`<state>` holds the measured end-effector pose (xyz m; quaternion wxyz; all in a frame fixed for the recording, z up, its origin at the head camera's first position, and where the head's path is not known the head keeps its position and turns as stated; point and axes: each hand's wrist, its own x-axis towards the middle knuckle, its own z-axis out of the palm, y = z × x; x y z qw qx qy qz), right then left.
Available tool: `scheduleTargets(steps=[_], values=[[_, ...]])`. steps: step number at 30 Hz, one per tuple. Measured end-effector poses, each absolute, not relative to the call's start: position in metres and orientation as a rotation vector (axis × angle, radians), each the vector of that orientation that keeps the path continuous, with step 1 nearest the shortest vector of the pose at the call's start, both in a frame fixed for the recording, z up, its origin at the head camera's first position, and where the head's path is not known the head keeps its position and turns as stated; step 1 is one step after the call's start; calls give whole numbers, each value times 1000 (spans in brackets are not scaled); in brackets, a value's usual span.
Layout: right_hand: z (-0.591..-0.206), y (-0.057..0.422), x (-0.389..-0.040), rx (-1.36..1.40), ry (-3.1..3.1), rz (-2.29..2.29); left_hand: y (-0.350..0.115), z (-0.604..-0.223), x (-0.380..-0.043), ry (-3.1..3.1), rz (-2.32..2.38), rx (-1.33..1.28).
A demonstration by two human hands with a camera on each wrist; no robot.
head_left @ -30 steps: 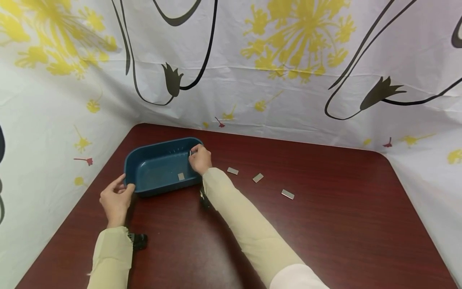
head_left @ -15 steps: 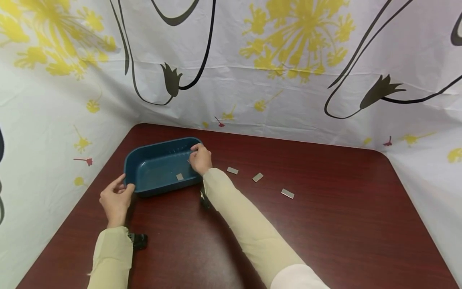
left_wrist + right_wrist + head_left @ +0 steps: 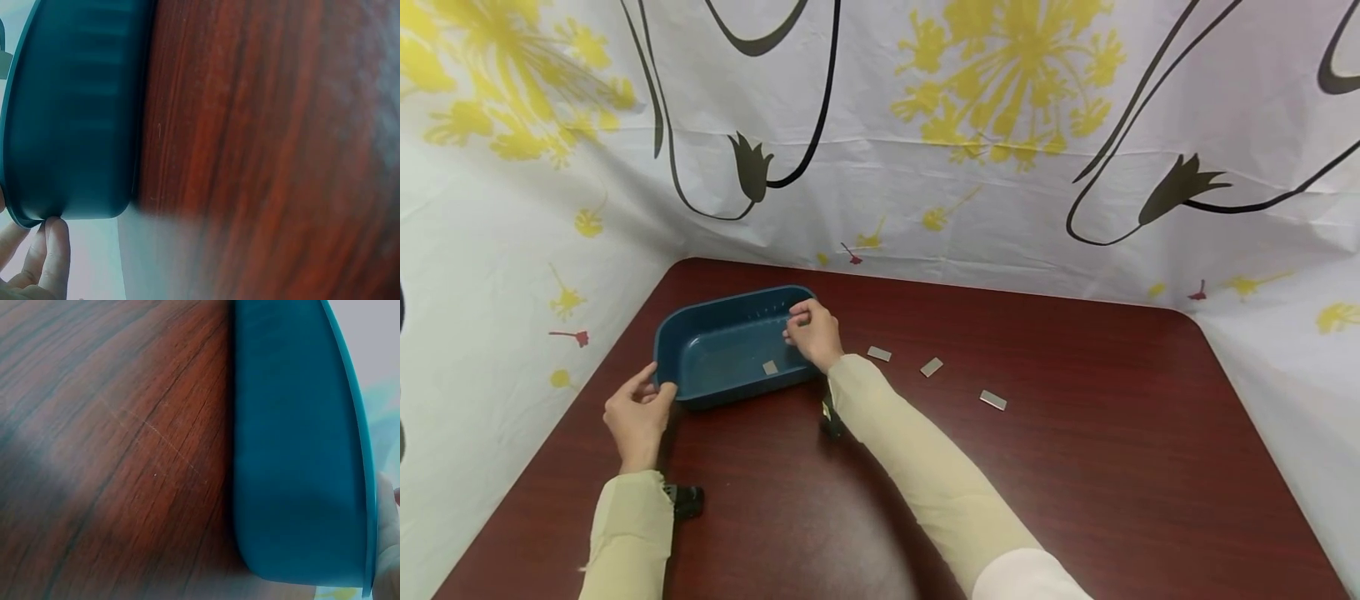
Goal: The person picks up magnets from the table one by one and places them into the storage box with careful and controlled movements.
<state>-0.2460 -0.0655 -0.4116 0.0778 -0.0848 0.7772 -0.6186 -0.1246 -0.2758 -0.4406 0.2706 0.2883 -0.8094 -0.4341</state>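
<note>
A blue plastic basin (image 3: 730, 392) with rounded corners stands on the table at the left, and one small flat silver-grey rectangular piece (image 3: 770, 367) lies on its floor. My left hand (image 3: 638, 417) holds the near left corner of the basin at the rim, thumb and fingers around the edge. In the left wrist view its fingers (image 3: 57, 250) touch the outer wall just under the rim. My right hand (image 3: 817, 333) is over the basin's right end, fingers loosely bent, with nothing visible between them. In the right wrist view only a bit of it (image 3: 387, 531) shows beyond the rim.
Three more silver-grey pieces lie right of the basin on the dark red table (image 3: 1075, 467): a near-left one (image 3: 879, 353), a middle one (image 3: 932, 367) and a farther-right one (image 3: 992, 400). A flower-printed white cloth (image 3: 880, 167) hangs behind and at the sides.
A second ago my right hand pinched a silver-grey piece over the basin; now none shows in its fingers, which have loosened. My left hand keeps its hold. The head view shifts slightly.
</note>
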Motion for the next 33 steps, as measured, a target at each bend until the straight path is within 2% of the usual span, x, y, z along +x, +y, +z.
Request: scheduleTargets(steps=[11,26,33], values=[[-414,-53,-238,-244,2228,-1998,-275,-438,-124,-2192,-1177,784],[-416,-37,-217,-406,2116,-2028,-274,-436,-123,-2172,-1210,815],[-391,-27,-196,-378,2059,-1991,-273,-436,-123,-2178,-1241,844]])
